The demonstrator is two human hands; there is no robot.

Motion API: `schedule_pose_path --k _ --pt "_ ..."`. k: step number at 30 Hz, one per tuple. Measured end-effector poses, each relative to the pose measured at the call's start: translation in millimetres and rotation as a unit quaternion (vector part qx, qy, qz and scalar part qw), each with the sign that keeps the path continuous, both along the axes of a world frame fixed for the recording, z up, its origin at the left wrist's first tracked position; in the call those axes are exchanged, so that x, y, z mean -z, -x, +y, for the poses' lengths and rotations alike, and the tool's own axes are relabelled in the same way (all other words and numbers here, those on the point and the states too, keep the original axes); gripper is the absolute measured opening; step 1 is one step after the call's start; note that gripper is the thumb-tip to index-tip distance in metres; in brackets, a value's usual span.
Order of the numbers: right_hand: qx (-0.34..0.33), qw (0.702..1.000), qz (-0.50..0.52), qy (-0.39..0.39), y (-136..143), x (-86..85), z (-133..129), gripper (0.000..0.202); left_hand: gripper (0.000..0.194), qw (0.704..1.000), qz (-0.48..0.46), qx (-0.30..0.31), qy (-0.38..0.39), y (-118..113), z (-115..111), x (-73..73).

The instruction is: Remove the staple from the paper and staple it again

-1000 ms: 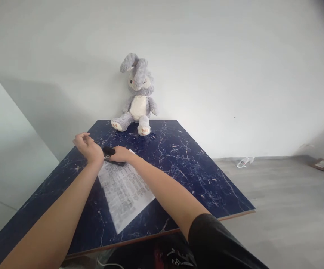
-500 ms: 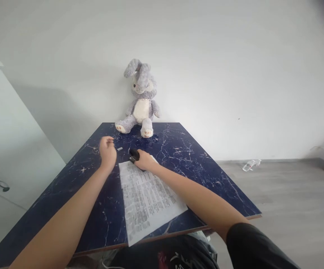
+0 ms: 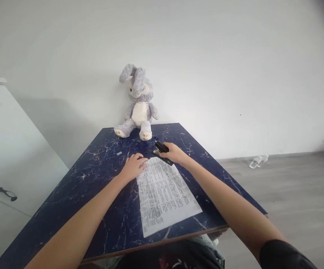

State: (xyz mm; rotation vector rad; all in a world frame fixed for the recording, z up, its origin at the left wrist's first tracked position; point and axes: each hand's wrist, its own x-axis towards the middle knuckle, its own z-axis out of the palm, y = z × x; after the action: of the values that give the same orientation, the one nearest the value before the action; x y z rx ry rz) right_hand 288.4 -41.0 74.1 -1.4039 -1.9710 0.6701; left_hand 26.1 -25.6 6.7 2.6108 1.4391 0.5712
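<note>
left hand (image 3: 133, 167) came down. half a second back it hung in the air, fingers curled, off to the left of the page; at this moment it rested at the far left corner of the printed sheet (image 3: 166, 198). fingers bent and slightly apart, thumb laid over the print. could not tell whether they pinched the paper's edge or merely pressed on it.

right hand (image 3: 175, 153) went rightward with the black stapler (image 3: 162, 147), from near the middle of the sheet's far edge to its far right corner. fingers wrapped round the stapler, pressed against its side. its top arm stood apart from the base; the near end overlapped the corner of the paper. could not see whether any paper lay between the two parts.

sheet also slid somewhat to the right, lying flat on the dark blue desk (image 3: 100, 160), its near end close to the front edge. head view had shifted too, so part of the drift was the camera's.

meaning for the work, as judged: both hands were engaged at the far edge, one on paper, one on stapler. small grey piece (image 3: 119, 153) stayed put, left of the hands, untouched.
</note>
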Motion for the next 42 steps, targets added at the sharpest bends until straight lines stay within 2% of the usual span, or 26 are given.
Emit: schedule_pose_path --k 3,6,10,13,15,17,19,22,25,28,31,33,35,39,42 --pt "-0.056 0.997 -0.041 0.034 -0.8 7.0 -9.2 0.015 0.029 0.999 -0.001 -0.003 -0.045 2.1 7.9 -3.7" --pt "-0.065 0.995 -0.074 0.027 9.7 23.5 -13.3 0.015 0.029 0.996 -0.004 0.001 -0.091 2.7 7.1 -3.8" --pt "-0.06 0.995 -0.081 -0.005 17.3 33.9 -12.0 0.017 0.035 0.997 -0.034 0.041 -0.058 3.3 3.9 6.4" --pt "-0.107 0.993 0.004 0.051 9.4 29.4 -11.4 0.026 0.034 0.996 -0.056 0.066 -0.03 3.9 10.4 14.5" --pt "-0.192 0.967 0.106 0.128 -0.7 24.6 -11.1 0.04 0.033 0.993 -0.084 0.08 -0.008 3.9 15.9 16.8" --pt "-0.284 0.92 0.186 0.197 -11.5 21.5 -9.9 0.052 0.033 0.989 -0.122 0.081 0.008 3.4 18.2 16.9" --pt "-0.338 0.884 0.224 0.23 -20.2 21.6 -7.7 0.062 0.033 0.982 -0.181 0.05 0.011 2.4 16.3 16.1" --pt "-0.357 0.873 0.232 0.239 -26.6 25.9 -4.3 0.067 0.031 0.948 -0.314 -0.031 0.034 -0.1 10.3 14.6" --pt "-0.364 0.872 0.215 0.248 -26.9 29.7 -2.6 0.067 0.027 0.877 -0.462 -0.064 0.117 -4.2 7.1 14.2" --pt "-0.378 0.863 0.217 0.254 -26.3 28.7 -3.2 0.072 0.025 0.804 -0.558 -0.088 0.187 -8.6 7.5 15.0" --pt "-0.37 0.874 0.208 0.238 -27.5 24.1 -5.1 0.079 0.027 0.77 -0.594 -0.105 0.208 -11.4 8.1 15.6" --pt "-0.358 0.887 0.186 0.223 -27.6 21.8 -6.3 0.079 0.031 0.76 -0.605 -0.108 0.21 -12.4 7.7 15.2" --pt "-0.342 0.909 0.139 0.194 -24.5 22.1 -7.1 0.069 0.033 0.756 -0.61 -0.107 0.212 -13.4 7.0 14.2" --pt "-0.265 0.963 0.001 0.051 -5.4 31.7 -9.6 0.05 0.029 0.752 -0.614 -0.103 0.215 -15.8 5.4 11.5" --pt "-0.23 0.97 -0.066 -0.051 10.8 40.1 -15.4 0.051 0.027 0.728 -0.637 -0.103 0.23 -16.0 3.6 7.4"
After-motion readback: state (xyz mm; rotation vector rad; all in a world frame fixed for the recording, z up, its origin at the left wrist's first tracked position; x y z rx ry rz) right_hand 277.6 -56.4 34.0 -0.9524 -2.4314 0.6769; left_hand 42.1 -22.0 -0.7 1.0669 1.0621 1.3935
